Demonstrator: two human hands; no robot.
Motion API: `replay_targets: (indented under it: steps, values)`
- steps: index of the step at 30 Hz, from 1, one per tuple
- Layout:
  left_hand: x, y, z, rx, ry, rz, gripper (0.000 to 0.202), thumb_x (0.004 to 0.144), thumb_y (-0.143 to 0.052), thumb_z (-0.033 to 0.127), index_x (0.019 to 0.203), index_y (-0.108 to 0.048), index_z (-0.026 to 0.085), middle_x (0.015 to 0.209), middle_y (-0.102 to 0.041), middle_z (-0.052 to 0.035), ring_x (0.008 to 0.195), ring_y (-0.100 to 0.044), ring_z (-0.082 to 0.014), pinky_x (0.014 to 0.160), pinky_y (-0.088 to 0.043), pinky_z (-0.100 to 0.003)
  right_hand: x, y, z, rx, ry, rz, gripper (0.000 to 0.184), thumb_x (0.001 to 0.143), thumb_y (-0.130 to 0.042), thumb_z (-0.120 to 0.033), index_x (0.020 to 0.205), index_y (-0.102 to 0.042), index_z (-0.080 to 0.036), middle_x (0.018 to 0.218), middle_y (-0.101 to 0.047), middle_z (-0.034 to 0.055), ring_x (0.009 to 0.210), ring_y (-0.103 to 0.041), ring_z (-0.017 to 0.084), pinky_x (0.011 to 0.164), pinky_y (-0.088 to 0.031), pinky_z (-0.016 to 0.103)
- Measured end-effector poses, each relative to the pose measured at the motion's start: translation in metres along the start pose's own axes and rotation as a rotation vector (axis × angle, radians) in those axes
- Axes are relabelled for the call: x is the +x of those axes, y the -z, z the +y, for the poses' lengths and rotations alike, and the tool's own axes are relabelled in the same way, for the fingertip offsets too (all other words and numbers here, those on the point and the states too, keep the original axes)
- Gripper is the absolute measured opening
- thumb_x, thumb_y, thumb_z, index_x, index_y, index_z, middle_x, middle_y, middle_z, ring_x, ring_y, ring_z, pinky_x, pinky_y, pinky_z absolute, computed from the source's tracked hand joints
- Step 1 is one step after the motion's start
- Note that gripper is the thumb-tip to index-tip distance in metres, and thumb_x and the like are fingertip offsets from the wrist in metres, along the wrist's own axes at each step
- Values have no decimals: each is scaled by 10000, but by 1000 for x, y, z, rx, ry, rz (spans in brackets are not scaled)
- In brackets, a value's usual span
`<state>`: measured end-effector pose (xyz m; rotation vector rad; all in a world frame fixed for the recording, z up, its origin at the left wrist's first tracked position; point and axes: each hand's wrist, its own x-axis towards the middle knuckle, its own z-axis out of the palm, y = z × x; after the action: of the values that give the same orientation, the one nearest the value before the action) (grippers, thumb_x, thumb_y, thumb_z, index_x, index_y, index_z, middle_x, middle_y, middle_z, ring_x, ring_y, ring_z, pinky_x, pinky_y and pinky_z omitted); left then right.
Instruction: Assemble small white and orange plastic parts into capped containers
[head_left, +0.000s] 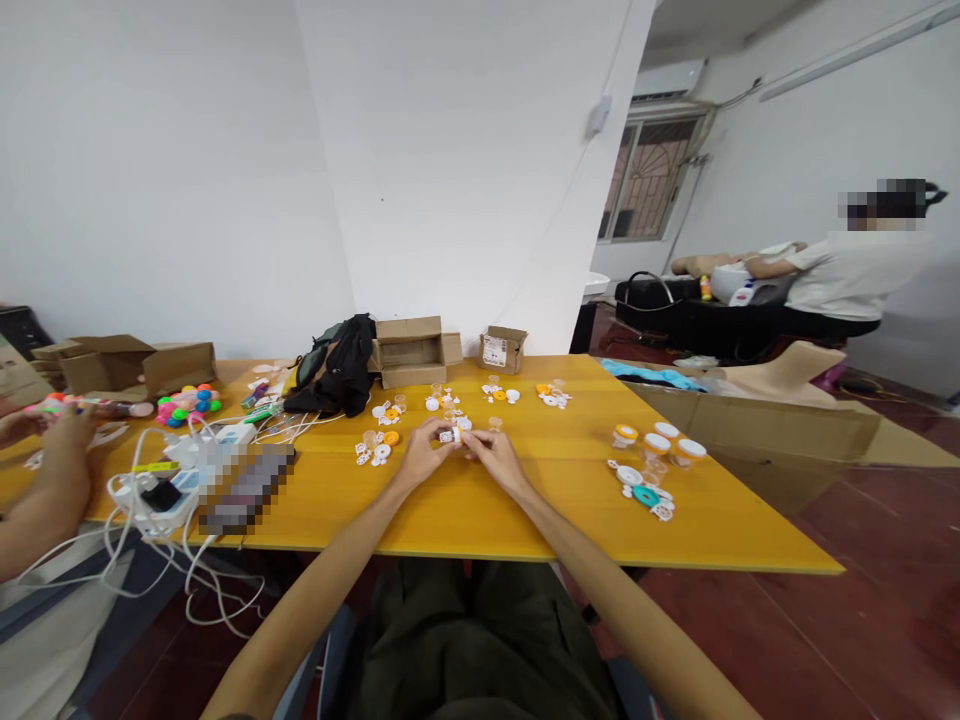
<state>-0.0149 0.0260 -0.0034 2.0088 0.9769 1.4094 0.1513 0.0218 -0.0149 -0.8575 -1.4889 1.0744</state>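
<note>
Above the yellow table (465,520), we see the left hand (426,450) pinching a small perforated white plastic piece (448,437), with the right hand (492,460) at its right end, fingers drawn narrow, though whether these grip it we cannot tell, and four lidded jars (688,453) standing farther right.
</note>
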Motion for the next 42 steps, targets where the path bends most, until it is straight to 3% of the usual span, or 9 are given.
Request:
replay_targets:
  steps: [11, 19, 31, 42]
  values:
    - [-1, 0, 4, 32, -51, -14, 185, 742, -719, 225, 925, -705, 198, 891, -688, -44, 847, -648, -190, 773, -540, -320, 3, 0, 6, 169, -86, 7, 396, 579, -785, -563, 695, -722, -189, 726, -714, 38, 702, -636, 185, 751, -534, 339]
    - [-2, -1, 6, 49, -62, 4, 182, 742, -725, 225, 920, -703, 193, 886, -687, -40, 851, -641, -193, 790, -530, -331, 1, -4, 5, 198, -46, 119, 340, 581, -803, -508, 710, -690, -214, 759, -715, 33, 740, -648, 194, 751, -530, 332]
    - [-4, 0, 10, 97, -128, -25, 144, 794, -698, 245, 934, -696, 211, 887, -674, -46, 864, -626, -208, 822, -512, -354, 1, -2, 3, 177, -59, 100, 333, 603, -779, -523, 666, -696, -207, 701, -702, 32, 675, -629, 185, 666, -525, 318]
    - [-3, 0, 11, 112, -130, 2, 144, 779, -706, 214, 923, -702, 215, 887, -691, -44, 850, -635, -205, 805, -518, -350, 0, -2, -1, 221, -72, 74, 321, 567, -814, -478, 707, -696, -214, 755, -720, 29, 709, -654, 190, 721, -531, 331]
